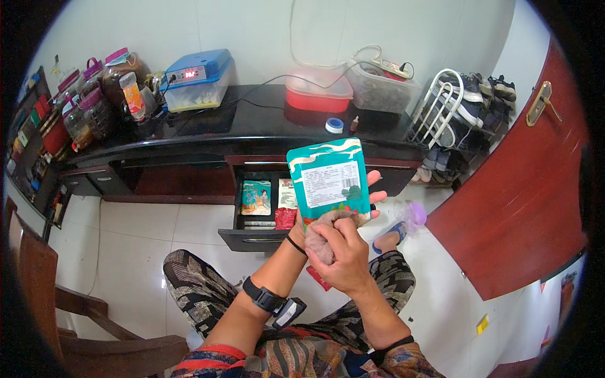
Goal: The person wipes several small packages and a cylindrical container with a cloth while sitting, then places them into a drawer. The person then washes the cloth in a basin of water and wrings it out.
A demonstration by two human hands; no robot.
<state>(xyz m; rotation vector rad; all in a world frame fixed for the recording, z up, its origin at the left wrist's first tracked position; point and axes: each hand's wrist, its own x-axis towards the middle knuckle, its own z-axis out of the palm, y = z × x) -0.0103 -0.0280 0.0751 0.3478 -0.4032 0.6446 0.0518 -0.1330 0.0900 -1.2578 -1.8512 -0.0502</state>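
A teal snack pouch with a white printed label and barcode rests on my left hand. That palm is hidden behind the pouch; its fingers stick out past the right edge. My right hand is closed on a greyish-brown cloth, pressed against the bottom of the pouch. Just beyond my left wrist stands an open drawer. Inside it lie another teal pouch, a white packet and a red packet.
A black counter bears a blue-lidded box, lidded jars, a red tub, a clear bin and a tape roll. Right are a shoe rack and red door; left, a wooden chair.
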